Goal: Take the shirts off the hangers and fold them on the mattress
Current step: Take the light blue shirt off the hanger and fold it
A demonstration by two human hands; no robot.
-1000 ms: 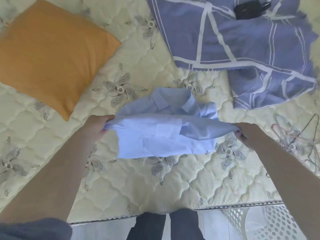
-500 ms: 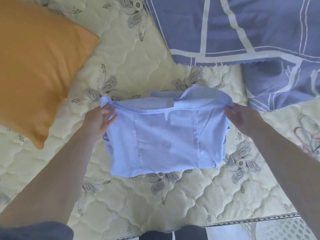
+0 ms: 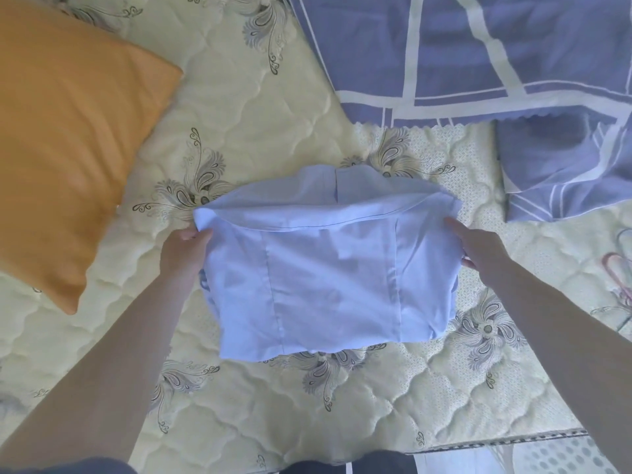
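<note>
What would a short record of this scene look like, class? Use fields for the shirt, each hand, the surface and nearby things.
shirt: light blue shirt, partly folded, on the mattress
left hand: left hand grips the shirt's left edge
right hand: right hand holds its right edge
surface: quilted mattress
nearby: orange pillow to the left; purple bedding beyond

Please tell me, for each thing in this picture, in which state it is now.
light blue shirt, folded in layers, gripped at both upper corners
left hand, grips the shirt's left corner
right hand, grips the shirt's right corner
orange pillow, lying on the mattress, untouched
hangers, bare, lying on the mattress, partly out of view
purple bedding, rumpled, lying at the far side
</note>
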